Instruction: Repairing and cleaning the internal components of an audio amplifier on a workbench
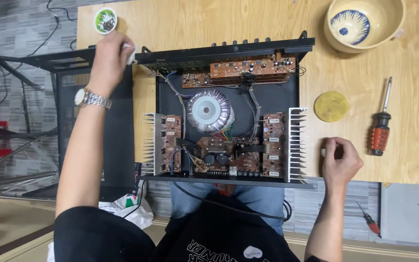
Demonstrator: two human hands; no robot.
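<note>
We see an opened amplifier chassis (226, 109) lying flat on a wooden worktop (355, 77), lid off, boards exposed. Inside: a round toroidal transformer (208, 110) near the middle, brown circuit boards (248, 68) along the far edge, finned heat sinks (297, 143) at the left and right sides, wire bundles running between them.

Left hand (108, 57) is raised over the chassis's far left corner, wristwatch (90, 98) on the wrist. Its grip is closed around something small and white (129, 52); we cannot tell what it is, most of it is hidden by the fingers. Just beyond that hand sits a small round green-and-white tin (105, 20) on the worktop.

Right hand (341, 160) rests on the worktop just beside the chassis's right heat sink, fingers curled in loosely. A small pale bit shows at its fingertips, too hidden to name, so we cannot tell if the grip pinches anything.

Near the right hand: a flat round yellow pad (331, 106), and further right a screwdriver with red-and-black handle (380, 127), lying apart from the hand. A cream bowl with a blue pattern inside (363, 23) stands at the far right corner.

A black metal cover (98, 126) lies left of the chassis under the left forearm. A second small red screwdriver (368, 219) lies on the tiled floor (403, 213).
</note>
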